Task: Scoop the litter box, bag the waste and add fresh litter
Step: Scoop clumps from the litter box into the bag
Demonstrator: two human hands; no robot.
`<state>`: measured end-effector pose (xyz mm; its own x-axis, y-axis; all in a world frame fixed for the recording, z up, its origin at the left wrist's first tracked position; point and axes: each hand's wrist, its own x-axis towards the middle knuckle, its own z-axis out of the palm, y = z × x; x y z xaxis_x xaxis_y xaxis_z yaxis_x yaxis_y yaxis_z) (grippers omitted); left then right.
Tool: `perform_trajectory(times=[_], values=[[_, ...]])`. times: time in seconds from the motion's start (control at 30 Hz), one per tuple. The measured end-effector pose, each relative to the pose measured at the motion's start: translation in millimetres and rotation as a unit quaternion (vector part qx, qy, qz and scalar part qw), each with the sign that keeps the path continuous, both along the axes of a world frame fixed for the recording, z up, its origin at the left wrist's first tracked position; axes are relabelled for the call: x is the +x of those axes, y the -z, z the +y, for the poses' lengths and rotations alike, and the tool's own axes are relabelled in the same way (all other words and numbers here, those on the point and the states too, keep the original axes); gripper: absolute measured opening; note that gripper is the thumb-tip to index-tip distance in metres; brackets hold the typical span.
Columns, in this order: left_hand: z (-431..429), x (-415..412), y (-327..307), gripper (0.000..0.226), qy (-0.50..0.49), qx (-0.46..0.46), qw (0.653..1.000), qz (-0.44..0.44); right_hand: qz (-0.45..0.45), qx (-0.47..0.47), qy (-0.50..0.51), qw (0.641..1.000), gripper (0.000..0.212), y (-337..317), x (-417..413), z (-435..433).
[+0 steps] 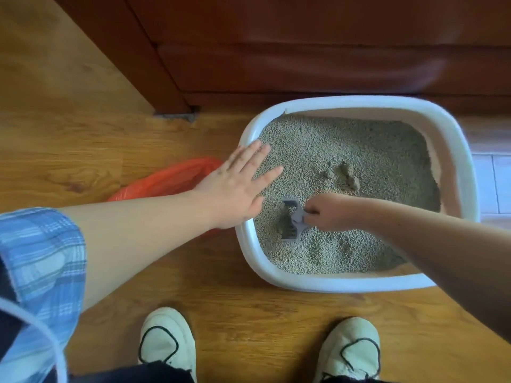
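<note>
A white litter box (453, 150) full of grey-green litter (345, 145) stands on the wooden floor. Brown waste clumps (344, 175) lie near its middle. My right hand (323, 211) grips the handle of a grey slotted scoop (291, 222), whose blade digs into the litter at the box's near left. My left hand (237, 183) hovers flat, fingers spread, over the box's left rim. An orange plastic bag (166, 179) lies on the floor just left of the box, partly hidden by my left arm.
A dark red-brown wooden cabinet (304, 51) runs behind the box. My two pale shoes (166, 341) stand on the floor in front. Pale tiles (495, 183) show at the right edge. A white cable (36, 322) crosses the lower left.
</note>
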<state>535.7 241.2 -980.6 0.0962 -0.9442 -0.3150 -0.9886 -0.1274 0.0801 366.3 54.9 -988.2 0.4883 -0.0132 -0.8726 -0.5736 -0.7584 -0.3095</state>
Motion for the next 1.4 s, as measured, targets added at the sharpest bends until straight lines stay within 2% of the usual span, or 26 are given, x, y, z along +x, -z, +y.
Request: perform_trajectory(times=[0.17, 0.47, 0.6, 1.4], values=[[1, 0, -2, 0.068, 0.001, 0.008, 1.000, -0.006, -0.032, 0.030, 0.035, 0.998, 0.027, -2, -13, -4], [-1, 0, -5, 0.068, -0.008, 0.019, 1.000, 0.003, -0.090, -0.009, 0.107, 0.990, 0.031, -18, -26, -34], [0, 1, -3, 0.069, -0.005, 0.008, 1.000, 0.002, -0.101, 0.012, 0.139, 0.985, 0.031, -25, -27, -39], [2, 1, -1, 0.068, -0.007, 0.013, 1.000, 0.008, -0.128, -0.055, 0.146, 0.979, 0.031, -38, -33, -32]])
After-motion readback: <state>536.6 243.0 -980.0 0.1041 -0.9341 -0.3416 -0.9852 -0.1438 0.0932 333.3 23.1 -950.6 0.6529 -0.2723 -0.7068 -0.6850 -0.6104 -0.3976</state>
